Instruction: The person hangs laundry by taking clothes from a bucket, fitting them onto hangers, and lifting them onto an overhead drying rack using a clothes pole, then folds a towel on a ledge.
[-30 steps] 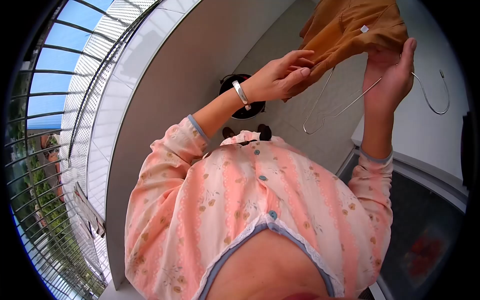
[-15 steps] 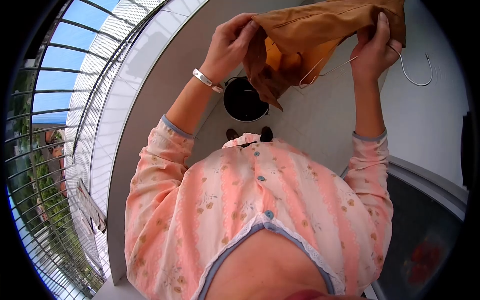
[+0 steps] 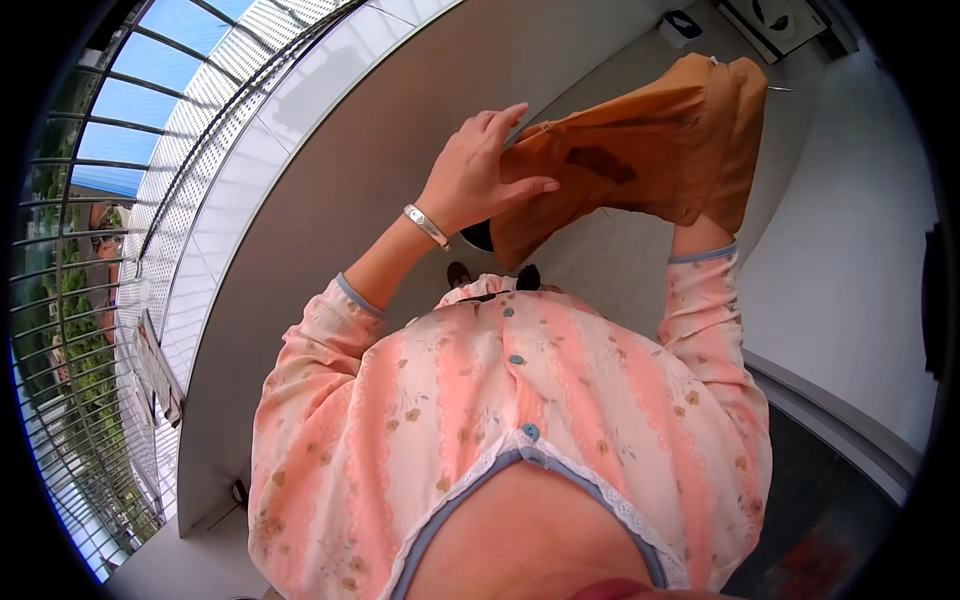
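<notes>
Brown garment (image 3: 665, 145) shifted; long axis slants up rightward.

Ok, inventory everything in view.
Garment: 1, brown, top centre
Wire end: 1, silver, garment's right edge
Vessel: 1, black, behind garment
Container: 1, white-dark, top
Boxy unit: 1, white, top right
Bars: many, dark, left
Ledge: 1, white, left
Wall: 1, grey, left
Floor: 1, grey, centre
Panel: 1, white, right
Pane: 1, dark, lower right
Shoes: 2, dark, floor
Bracelet: 1, silver, left wrist
Shirt: 1, pink-cream, bottom
Left hand: 1, open, garment's left end
Right hand: 1, hidden
</notes>
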### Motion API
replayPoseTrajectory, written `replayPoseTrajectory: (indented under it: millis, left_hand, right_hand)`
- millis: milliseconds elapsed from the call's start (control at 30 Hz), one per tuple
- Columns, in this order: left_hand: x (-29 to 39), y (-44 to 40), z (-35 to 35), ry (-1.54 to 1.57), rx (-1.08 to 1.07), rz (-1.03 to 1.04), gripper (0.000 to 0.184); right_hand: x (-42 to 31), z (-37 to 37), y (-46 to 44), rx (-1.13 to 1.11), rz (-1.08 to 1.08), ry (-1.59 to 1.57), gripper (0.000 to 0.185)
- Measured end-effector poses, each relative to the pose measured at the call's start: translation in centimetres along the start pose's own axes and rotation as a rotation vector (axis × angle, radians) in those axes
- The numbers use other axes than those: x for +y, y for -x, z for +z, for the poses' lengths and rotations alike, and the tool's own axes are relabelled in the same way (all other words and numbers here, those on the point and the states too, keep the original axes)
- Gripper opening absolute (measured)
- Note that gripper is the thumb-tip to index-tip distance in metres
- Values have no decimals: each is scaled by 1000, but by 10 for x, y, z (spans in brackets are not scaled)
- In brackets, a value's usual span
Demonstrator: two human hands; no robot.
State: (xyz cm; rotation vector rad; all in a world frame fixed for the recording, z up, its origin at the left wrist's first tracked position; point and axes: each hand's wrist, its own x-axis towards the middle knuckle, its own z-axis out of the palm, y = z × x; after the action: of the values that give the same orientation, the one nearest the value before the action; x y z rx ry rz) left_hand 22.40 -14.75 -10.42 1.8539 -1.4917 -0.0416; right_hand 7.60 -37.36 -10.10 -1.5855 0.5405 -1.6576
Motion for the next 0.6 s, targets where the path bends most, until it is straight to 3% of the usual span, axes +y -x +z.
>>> replayPoseTrajectory:
  millis: [33, 67, 133, 167, 233, 300, 367, 433, 500, 567, 600]
  left_hand:
    - [-2, 7, 9, 55, -169, -136, 48]
    - [-14, 11, 16, 53, -166, -132, 48]
    - [-40, 9, 16, 148, -207, -178, 31]
    - [-47, 4, 9, 311, -88, -246, 16]
    - [-54, -3, -20, 323, -95, -300, 15]
    - [-75, -6, -33, 304, -67, -279, 14]
    - [-91, 0, -32, 334, -78, -370, 15]
    - [-77, -3, -40, 276, -198, -347, 24]
    - [-51, -10, -47, 176, -155, 133, 36]
    - [-12, -26, -54, 344, -179, 190, 45]
    - [3, -35, -47, 255, -118, 229, 46]
  right_hand:
    - [4, -3, 2, -14, -35, 57, 18]
    - [8, -6, 0, -32, -69, 123, 18]
    - [20, -25, -5, -141, -155, 357, 18]
    - [29, -40, -10, -263, -190, 527, 18]
    - [38, -66, -20, -526, -129, 739, 19]
    - [38, -65, -29, -555, 119, 565, 21]
    - [-33, -45, -26, -131, 1133, -517, 19]
    - [-34, -43, -11, -92, 1108, -565, 17]
    - [-34, -34, -4, -150, 1035, -548, 30]
    - [-41, -20, 6, -135, 1047, -654, 22]
    - [-44, -14, 12, -143, 1013, -688, 24]
